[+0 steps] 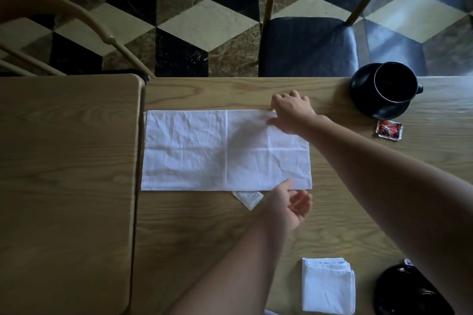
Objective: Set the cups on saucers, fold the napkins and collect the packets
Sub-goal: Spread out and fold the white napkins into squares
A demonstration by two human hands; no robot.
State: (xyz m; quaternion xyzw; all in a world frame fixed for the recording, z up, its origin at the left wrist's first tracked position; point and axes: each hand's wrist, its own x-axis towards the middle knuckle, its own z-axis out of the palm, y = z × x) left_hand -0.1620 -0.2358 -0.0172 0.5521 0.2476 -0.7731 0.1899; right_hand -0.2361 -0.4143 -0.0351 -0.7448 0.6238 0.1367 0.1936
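Observation:
A white napkin (204, 151), folded into a long rectangle, lies flat on the wooden table (332, 212). My right hand (291, 112) pinches its far right corner. My left hand (289, 202) touches its near edge with the thumb, fingers apart. A white packet (249, 198) pokes out from under that near edge, beside my left hand. A red packet (389, 129) lies near a black cup (393, 82) that stands on a black saucer (363, 102) at the far right. A folded white napkin (327, 285) rests at the near edge.
A second wooden table (66, 186) abuts on the left. Another black dish (409, 291) sits at the near right, partly behind my right arm. A dark-cushioned chair (307, 46) stands beyond the table, and a curved wooden chair back (76, 15) at far left.

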